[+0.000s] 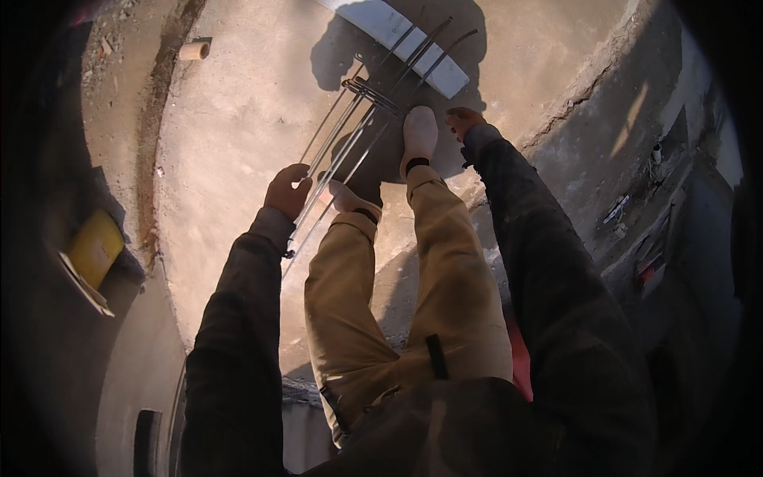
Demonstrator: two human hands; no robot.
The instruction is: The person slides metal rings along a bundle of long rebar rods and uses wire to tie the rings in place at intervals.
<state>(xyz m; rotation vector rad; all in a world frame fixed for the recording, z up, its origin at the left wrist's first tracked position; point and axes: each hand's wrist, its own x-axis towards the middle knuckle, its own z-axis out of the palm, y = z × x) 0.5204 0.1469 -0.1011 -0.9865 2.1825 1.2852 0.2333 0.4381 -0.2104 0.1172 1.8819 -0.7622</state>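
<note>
Left grip: the left hand (287, 191) is curled shut round the near end of a bundle of steel rods (362, 127) — fingers wrapped, nothing else in it.
Rod axis: the rods' long axis runs from the left grip up and to the right, away from the person, fanning a little at the far end.
Tie on rods: beyond the left grip, about midway along, a small wire stirrup (370, 94) crosses the rods.
Feet: just right of the left grip, the left foot (346, 196) sits by the rods; the right foot (419, 137) is further out, planted beside them.
Right grip: the right hand (462, 121) is off to the right of the rods, apart from them, reaching down toward the concrete floor (238, 119) (whether its fingers are closed or spread I cannot tell).
Nearer hand: the left — it already has the rods.
Far of the grips: a pale flat plank (397, 32) lies under the rods' far tips.
Packages and signs: a yellow boxy object (95, 246) well left of the left grip, in shadow; a short pale tube (194, 51) far up-left; no legible label.
</note>
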